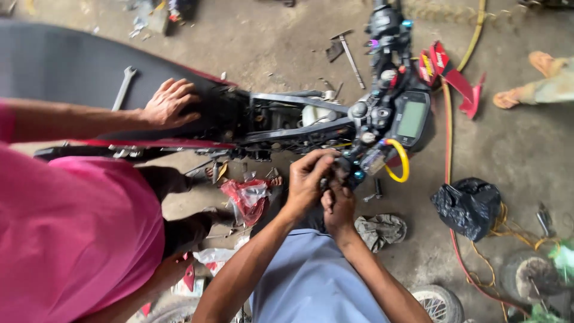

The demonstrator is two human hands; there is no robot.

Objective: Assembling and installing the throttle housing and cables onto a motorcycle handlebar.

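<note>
1. Gripping a small dark part point(332, 173) beside the motorcycle point(311, 122) handlebar, the left hand point(306, 179) and right hand point(338, 206) both close on it together.
2. Lying on the black seat point(66, 69), a spanner point(124, 87) sits near another person's hand point(170, 103); that palm rests flat.
3. Littering the stained concrete floor point(514, 149): red bag point(246, 200), grey rag point(380, 230), black bag point(467, 204), red fairing point(454, 75); a wheel point(441, 302) stands nearby.

I am in a motorcycle repair workshop: a stripped motorcycle point(311, 119) stands on the dirty concrete floor point(520, 149), with a spanner point(124, 87) on its seat and hoses point(448, 119) on the right.
</note>
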